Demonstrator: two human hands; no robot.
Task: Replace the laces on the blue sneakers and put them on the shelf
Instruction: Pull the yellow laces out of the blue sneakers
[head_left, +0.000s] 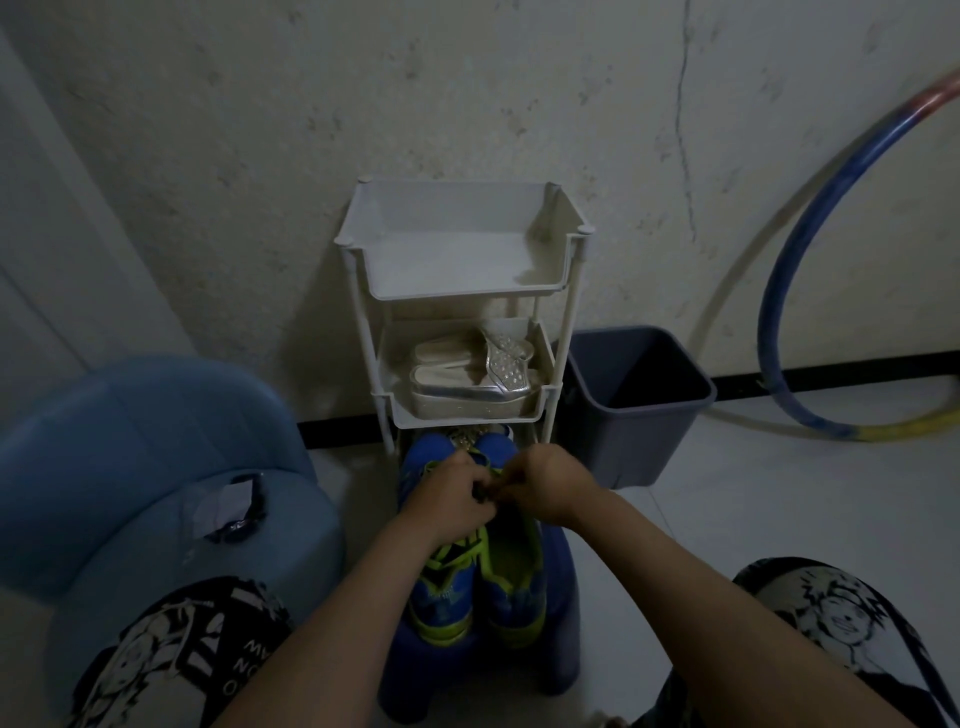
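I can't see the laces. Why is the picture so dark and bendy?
Head view: the room light is dim, so the sneakers, the left hand and the right hand sit in shadow; the lace they pinch barely shows. Head view: the wide lens curves the edges, and the chair looks soft.

Dim light falls on a rough, cracked pale wall (260, 156) with a black skirting strip (857, 370) above the pale floor (727, 519). A white tiered shelf (457, 291) stands against the wall, with a grey bin (613, 441) just beside it. A blue padded seat (130, 441) stands at the floor's left edge, and a hoop (768, 312) leans on the wall at the right.
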